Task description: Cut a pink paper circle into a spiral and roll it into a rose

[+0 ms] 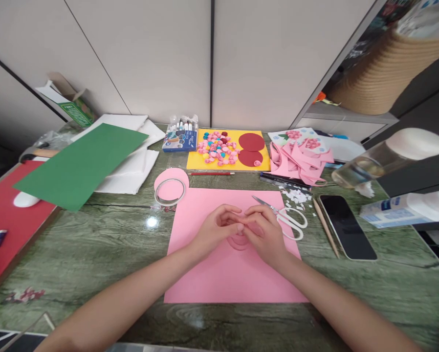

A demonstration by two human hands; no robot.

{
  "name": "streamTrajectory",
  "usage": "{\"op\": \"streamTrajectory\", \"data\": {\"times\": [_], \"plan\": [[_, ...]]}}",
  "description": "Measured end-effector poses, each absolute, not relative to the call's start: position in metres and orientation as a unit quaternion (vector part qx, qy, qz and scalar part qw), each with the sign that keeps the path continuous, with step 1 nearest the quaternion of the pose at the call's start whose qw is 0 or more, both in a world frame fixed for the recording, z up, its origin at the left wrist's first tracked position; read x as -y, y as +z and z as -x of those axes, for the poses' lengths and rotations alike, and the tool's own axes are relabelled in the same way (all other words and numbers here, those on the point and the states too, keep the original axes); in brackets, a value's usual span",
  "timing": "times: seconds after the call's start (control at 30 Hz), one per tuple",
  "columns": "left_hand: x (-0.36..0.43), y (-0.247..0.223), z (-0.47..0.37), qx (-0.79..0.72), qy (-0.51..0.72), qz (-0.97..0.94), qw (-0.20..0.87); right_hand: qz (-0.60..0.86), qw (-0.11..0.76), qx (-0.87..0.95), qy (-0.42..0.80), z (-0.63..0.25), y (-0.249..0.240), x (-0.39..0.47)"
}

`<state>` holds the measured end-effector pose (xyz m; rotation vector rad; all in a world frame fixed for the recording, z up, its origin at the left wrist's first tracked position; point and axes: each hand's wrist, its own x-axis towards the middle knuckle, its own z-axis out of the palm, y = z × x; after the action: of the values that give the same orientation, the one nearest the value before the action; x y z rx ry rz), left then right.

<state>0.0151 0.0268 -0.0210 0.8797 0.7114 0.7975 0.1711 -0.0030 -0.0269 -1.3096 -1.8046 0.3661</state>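
Note:
Both hands meet over a pink sheet (212, 274) lying on the green table. My left hand (219, 230) has its fingers curled round a pink paper piece (238, 243), its thumb near the middle. On the other side of the same piece, my right hand (265, 232) bends its fingers and touches the left fingertips. The fingers hide much of the piece. White-handled scissors (296, 222) lie just right of my right hand. A roll of tape (170, 191) rests on a pink paper round (159, 178) at the sheet's upper left corner.
Behind are a yellow sheet (193, 161) with several small coloured balls, a marker box (179, 142) and pink scraps (300, 161). A phone (347, 227), wooden stick (327, 227) and bottles (373, 161) stand or lie right. Green paper (83, 166) lies left.

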Motion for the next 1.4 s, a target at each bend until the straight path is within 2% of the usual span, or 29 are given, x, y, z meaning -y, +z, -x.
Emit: {"op": "streamTrajectory", "data": {"times": [0.37,0.93,1.4], "plan": [[-0.0255,-0.0147,-0.0176,-0.349,0.338,-0.422,0.766,0.530,0.423,0.721,0.143,-0.1690,-0.0246,0.0034],[-0.0287,-0.0169,-0.0131,-0.353,0.364,-0.403,0.762,0.499,0.398,0.754,0.154,-0.1722,-0.0318,0.0040],[-0.0255,-0.0167,-0.0165,-0.348,0.348,-0.405,0.770,0.522,0.434,0.725,0.119,-0.1703,-0.0275,0.0029]]}}
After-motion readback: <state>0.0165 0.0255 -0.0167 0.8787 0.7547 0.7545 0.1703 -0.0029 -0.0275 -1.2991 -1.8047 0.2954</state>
